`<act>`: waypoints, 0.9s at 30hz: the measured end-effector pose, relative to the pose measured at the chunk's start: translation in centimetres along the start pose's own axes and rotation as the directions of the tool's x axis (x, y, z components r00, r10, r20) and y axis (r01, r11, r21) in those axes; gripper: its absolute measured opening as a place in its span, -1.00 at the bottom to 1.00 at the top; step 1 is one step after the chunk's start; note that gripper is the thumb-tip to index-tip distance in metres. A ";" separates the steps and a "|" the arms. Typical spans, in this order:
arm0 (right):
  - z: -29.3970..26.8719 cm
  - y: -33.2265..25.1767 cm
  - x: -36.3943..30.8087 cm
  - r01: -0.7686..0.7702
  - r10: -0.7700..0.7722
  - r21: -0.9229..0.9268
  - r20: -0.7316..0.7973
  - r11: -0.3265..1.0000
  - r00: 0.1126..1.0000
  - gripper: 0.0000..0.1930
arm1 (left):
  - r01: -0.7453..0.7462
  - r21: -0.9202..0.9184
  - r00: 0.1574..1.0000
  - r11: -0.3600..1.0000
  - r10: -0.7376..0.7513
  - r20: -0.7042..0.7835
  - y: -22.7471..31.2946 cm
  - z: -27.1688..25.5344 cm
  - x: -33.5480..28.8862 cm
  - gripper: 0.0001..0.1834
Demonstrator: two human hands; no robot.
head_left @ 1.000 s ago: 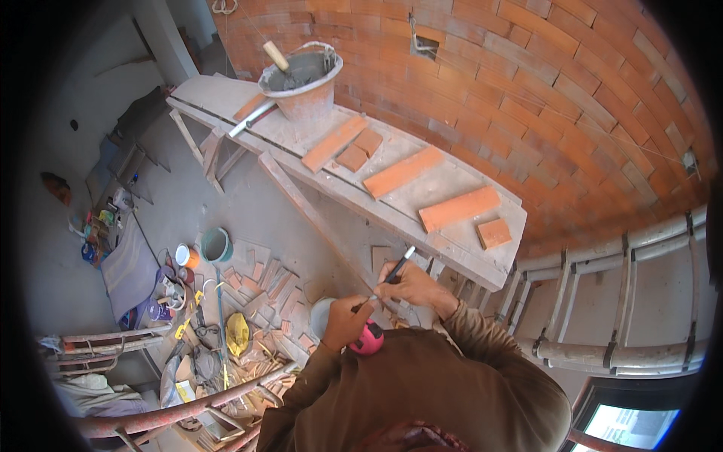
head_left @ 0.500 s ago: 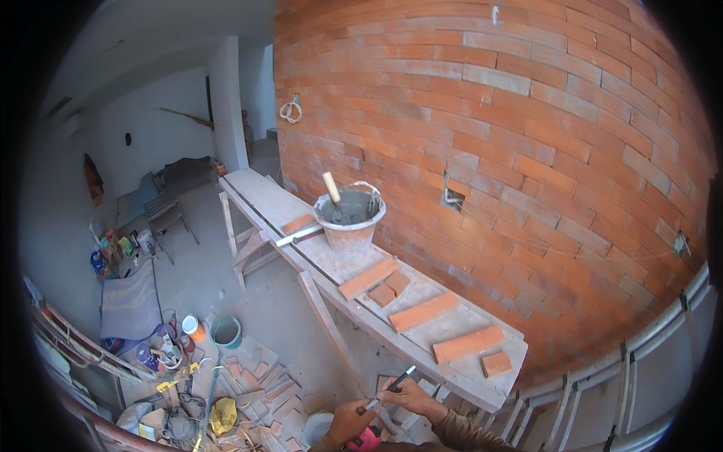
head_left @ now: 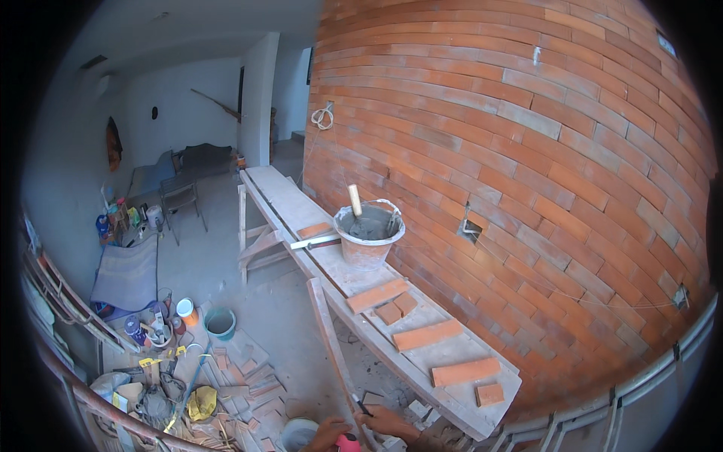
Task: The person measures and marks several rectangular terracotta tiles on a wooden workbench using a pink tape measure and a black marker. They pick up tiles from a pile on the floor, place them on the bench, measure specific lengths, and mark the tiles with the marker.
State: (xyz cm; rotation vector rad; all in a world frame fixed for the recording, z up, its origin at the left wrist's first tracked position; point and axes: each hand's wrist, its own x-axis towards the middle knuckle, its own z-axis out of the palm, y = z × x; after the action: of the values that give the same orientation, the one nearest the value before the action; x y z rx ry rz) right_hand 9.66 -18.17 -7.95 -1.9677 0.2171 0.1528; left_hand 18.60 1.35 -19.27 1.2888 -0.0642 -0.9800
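Observation:
At the lower edge my right hand (head_left: 392, 425) is closed on a slim dark marker (head_left: 364, 407), which points up and left from the fingers. My left hand (head_left: 327, 434) is just left of it, fingers curled and partly cut off by the edge; what they hold, if anything, I cannot make out. A pink-red thing (head_left: 348, 443) lies against the left hand, its kind unclear. Ahead, a plank platform (head_left: 301, 207) carries a bucket of grey mortar (head_left: 367, 252) with a wooden-handled tool (head_left: 355, 200) in it. Brick strips (head_left: 428, 335) and smaller brick pieces (head_left: 489, 394) lie nearer.
A brick wall (head_left: 482, 151) rises along the right, with loose wires at a wall box (head_left: 468, 230). Ladder-like metal rails (head_left: 614, 407) run along the lower right. Broken bricks (head_left: 252, 384), a green bucket (head_left: 221, 323) and a yellow bag (head_left: 202, 403) stand on the floor, left.
The view has shifted, so the platform and bucket sit slightly further right. Both hands are lower in the picture. The pale piece seen at my left fingers no longer shows; the marker stays in my right hand.

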 end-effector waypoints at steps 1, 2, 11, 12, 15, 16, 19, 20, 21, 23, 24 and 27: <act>0.7 0.5 0.2 -0.032 0.031 0.031 0.034 0.999 0.999 -0.61 | -0.012 -0.050 1.000 0.999 0.012 0.000 -1.7 -0.8 0.7 -0.73; 1.0 -0.1 0.5 -0.060 0.058 0.020 0.080 0.998 0.995 -0.61 | -0.171 0.010 0.985 0.985 0.171 0.028 -3.5 -2.0 1.9 -0.72; 0.9 -2.7 0.4 -0.133 0.123 0.030 0.232 0.991 0.965 -0.64 | -0.157 0.062 0.986 0.986 0.160 -0.052 -0.9 0.7 -0.8 -0.71; 0.7 -3.4 0.4 -0.158 0.144 0.031 0.263 0.987 0.954 -0.63 | -0.153 0.067 0.986 0.986 0.156 -0.054 -0.3 0.9 -1.1 -0.71; 0.5 -4.1 0.5 -0.192 0.167 0.045 0.329 0.980 0.929 -0.60 | -0.144 0.089 0.988 0.986 0.148 -0.041 1.8 1.7 -2.2 -0.71; 0.6 -3.9 0.5 -0.199 0.168 0.054 0.346 0.979 0.923 -0.59 | -0.138 0.096 0.989 0.986 0.141 -0.034 2.4 1.8 -2.6 -0.71; 0.8 -1.8 1.1 -0.168 0.124 0.087 0.377 0.982 0.918 -0.59 | -0.124 0.110 0.992 0.986 0.125 -0.006 4.1 2.6 -3.5 -0.70; 0.7 -1.5 1.1 -0.170 0.115 0.110 0.390 0.979 0.914 -0.59 | -0.116 0.112 0.993 0.987 0.116 0.005 4.6 2.7 -3.7 -0.70; 0.7 -1.4 1.0 -0.172 0.105 0.132 0.403 0.976 0.909 -0.59 | -0.105 0.117 0.994 0.988 0.104 0.019 4.9 2.7 -4.1 -0.70; 0.9 -0.7 1.0 -0.207 0.126 0.169 0.396 0.964 0.910 -0.61 | -0.082 0.121 0.996 0.989 0.077 0.047 5.4 2.9 -4.6 -0.69; 1.1 0.3 0.9 -0.238 0.155 0.187 0.375 0.953 0.914 -0.62 | -0.068 0.120 0.996 0.990 0.061 0.062 5.6 3.0 -4.8 -0.69; 1.0 1.4 0.7 -0.293 0.202 0.224 0.355 0.929 0.913 -0.64 | -0.032 0.127 0.994 0.991 0.018 0.111 6.1 2.9 -5.3 -0.69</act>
State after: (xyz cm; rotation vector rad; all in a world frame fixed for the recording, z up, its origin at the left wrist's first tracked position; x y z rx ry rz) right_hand 9.99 -17.83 -9.74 -1.6040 0.2572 0.5832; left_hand 17.21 2.19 -10.86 1.3480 -0.2310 -1.0381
